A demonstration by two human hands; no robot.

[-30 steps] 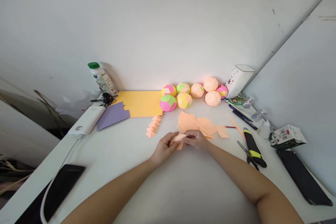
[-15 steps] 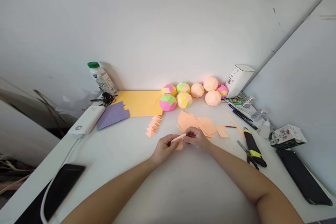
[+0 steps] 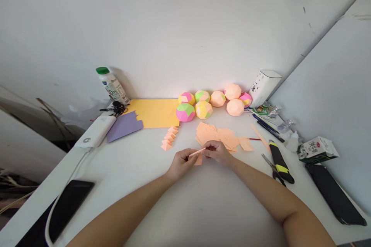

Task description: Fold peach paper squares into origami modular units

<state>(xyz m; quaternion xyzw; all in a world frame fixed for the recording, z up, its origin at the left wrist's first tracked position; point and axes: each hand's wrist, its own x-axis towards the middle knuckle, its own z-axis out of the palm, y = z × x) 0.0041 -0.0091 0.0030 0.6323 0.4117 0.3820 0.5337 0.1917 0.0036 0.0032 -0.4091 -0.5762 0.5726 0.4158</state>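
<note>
Left hand [image 3: 182,161] and right hand [image 3: 216,151] both pinch one folded peach paper piece [image 3: 197,151] just in front of the loose peach sheets [image 3: 217,136], with paper balls [image 3: 203,105] behind that pile and scissors [image 3: 277,161] right of it.

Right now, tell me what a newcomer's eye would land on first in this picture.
The cluster of bright paper balls at the back of the white table, against the wall, draws the eye first: pink, green, yellow and peach. Next comes the middle, where the left hand and the right hand pinch a folded peach paper piece between them, just in front of a loose pile of peach squares.
</note>
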